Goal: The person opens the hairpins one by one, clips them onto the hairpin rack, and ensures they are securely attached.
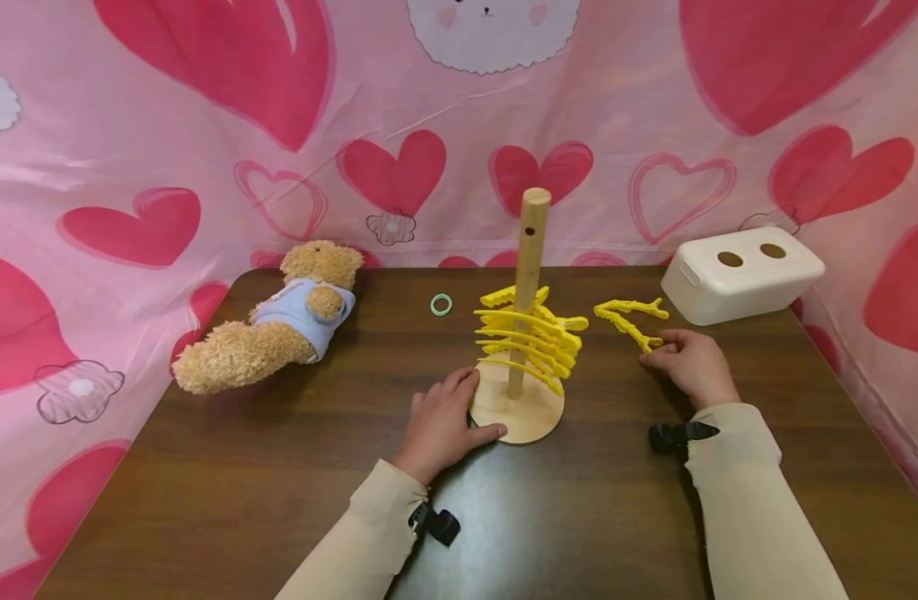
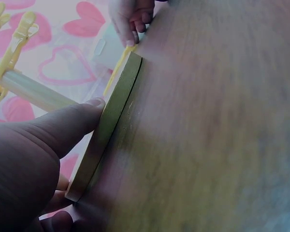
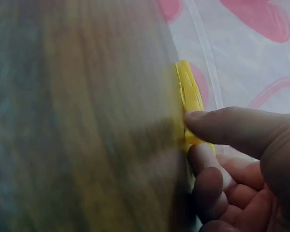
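A wooden stand has a round base and an upright post. Several yellow plastic clips are stacked around the post's lower half. My left hand grips the base's left rim; the left wrist view shows the thumb on its upper face and fingers at the edge. To the right, a yellow hinged clip lies spread in a V with forked ends. Between thumb and fingers, my right hand pinches the clip's near end, also visible in the right wrist view.
At the back left lies a teddy bear in a light blue top. A small green ring is behind the stand, to its left. A white box with two round holes stands at the back right. Heart-print cloth hangs behind the brown table.
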A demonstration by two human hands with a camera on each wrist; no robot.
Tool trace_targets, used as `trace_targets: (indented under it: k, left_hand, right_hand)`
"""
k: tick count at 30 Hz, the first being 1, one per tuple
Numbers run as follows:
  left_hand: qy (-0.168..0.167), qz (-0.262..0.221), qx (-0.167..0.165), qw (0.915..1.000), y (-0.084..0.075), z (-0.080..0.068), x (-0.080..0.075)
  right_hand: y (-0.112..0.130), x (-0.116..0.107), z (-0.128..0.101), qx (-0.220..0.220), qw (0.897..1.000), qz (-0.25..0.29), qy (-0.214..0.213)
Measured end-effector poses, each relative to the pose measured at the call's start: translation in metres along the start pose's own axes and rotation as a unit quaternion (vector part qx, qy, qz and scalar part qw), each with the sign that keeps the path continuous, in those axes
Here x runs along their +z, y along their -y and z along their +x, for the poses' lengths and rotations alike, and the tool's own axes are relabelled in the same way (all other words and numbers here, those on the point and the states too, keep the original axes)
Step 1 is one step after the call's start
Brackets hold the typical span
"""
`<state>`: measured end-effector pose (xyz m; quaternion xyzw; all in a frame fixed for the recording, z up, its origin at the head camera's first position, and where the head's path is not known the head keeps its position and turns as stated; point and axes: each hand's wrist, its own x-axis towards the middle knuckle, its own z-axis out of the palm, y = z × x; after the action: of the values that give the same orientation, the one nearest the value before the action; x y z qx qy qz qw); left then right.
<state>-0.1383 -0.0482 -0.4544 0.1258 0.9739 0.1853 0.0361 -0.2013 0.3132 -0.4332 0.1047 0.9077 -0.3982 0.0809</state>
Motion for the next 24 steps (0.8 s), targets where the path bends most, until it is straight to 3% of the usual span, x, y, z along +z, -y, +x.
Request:
trace_targets:
  k: [9,16,20,24]
  left_hand:
    - [-0.009,0.002,0.006,0.9999,0.000,0.000,0.001]
    - [-0.007,0.000,0.003,1.0000,0.002,0.000,0.001]
    - [-0.005,-0.002,0.003,1.0000,0.001,0.000,0.000]
    - [-0.006,0.000,0.005,1.0000,0.001,0.000,0.000]
  right_hand:
    - [0.000,0.002,-0.003,-0.001,1.000,-0.008,-0.007]
    - [-0.003,0.009,-0.005,-0.003,0.993,0.094,-0.073]
    - [0.000,0.011,-0.007,-0.017,0.986,0.115,-0.115]
    - [0.007,0.010,-0.012,-0.023,0.982,0.134,-0.131]
